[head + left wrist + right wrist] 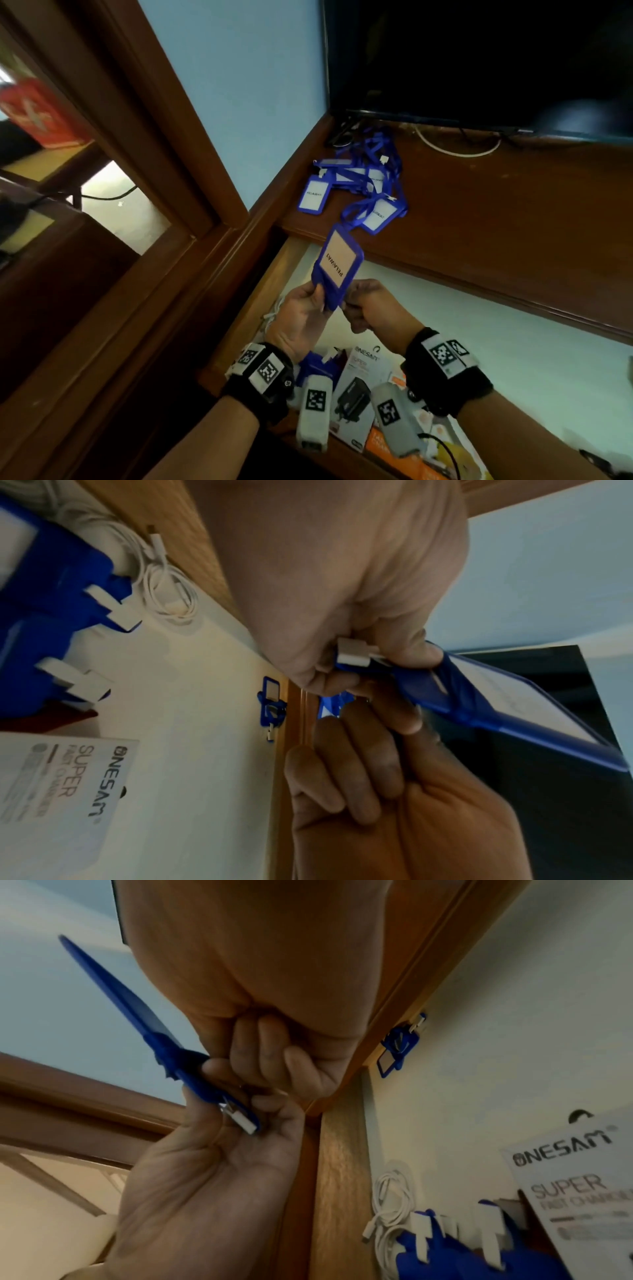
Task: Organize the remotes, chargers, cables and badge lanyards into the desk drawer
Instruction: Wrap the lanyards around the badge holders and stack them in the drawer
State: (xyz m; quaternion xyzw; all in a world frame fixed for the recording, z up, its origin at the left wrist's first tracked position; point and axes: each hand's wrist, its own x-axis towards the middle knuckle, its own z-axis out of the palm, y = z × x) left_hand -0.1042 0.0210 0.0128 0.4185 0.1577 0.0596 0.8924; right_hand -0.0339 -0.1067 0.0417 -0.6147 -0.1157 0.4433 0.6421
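Observation:
A blue badge holder [337,265] with a "PELAWAT" card hangs over the open desk drawer [496,346]. My left hand [317,298] pinches its lower end by the white clip [354,654]. My right hand [349,301] grips the same end from the other side, fingers [260,1047] curled against it. Its strap [352,210] runs up to a pile of blue badge lanyards [359,174] on the desk top. In the drawer lie more blue badges [51,601], a coiled white cable [161,585] and a charger box [359,380].
A dark screen [479,61] stands at the back of the brown desk top [513,212], with a white cable [455,149] under it. A wooden door frame [164,144] rises at the left. One small blue badge [270,704] lies against the drawer's far wall.

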